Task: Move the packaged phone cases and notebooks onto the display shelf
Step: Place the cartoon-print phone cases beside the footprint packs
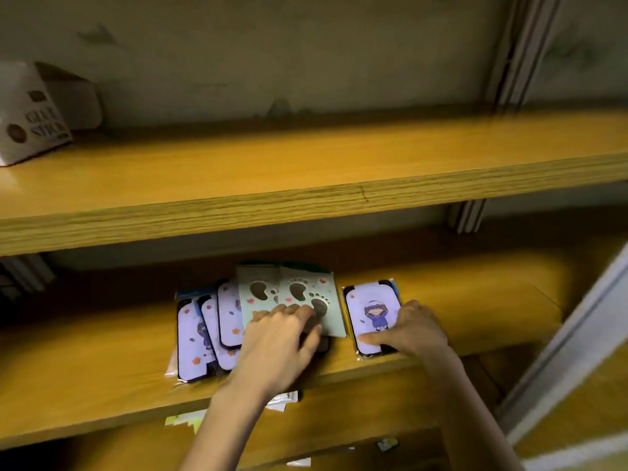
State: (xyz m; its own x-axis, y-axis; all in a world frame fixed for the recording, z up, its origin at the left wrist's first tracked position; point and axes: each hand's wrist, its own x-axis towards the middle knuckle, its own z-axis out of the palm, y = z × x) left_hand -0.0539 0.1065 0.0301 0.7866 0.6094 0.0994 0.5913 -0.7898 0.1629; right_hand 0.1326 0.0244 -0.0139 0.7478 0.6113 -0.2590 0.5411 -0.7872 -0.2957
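Observation:
On the middle wooden shelf (pixel 102 375) lies a fanned pile of packaged phone cases (pixel 210 331), pale purple with small prints. Two pale green notebooks with footprint cut-outs (pixel 299 294) rest on the pile's right side. My left hand (pixel 282 341) lies palm down over the notebooks' lower edge, fingers spread and pressing on them. A single packaged phone case (pixel 370 311) with a cartoon figure lies apart to the right. My right hand (pixel 414 328) rests on its lower right corner, fingertips on the wrapper. Whether either hand grips anything is unclear.
An upper wooden shelf (pixel 306 171) holds a white cardboard box (pixel 30 113) at the far left. A grey upright rail (pixel 509 62) stands at the back right. A pale slanted panel (pixel 571 351) is at the right. Loose packets (pixel 282 401) lie on the shelf below.

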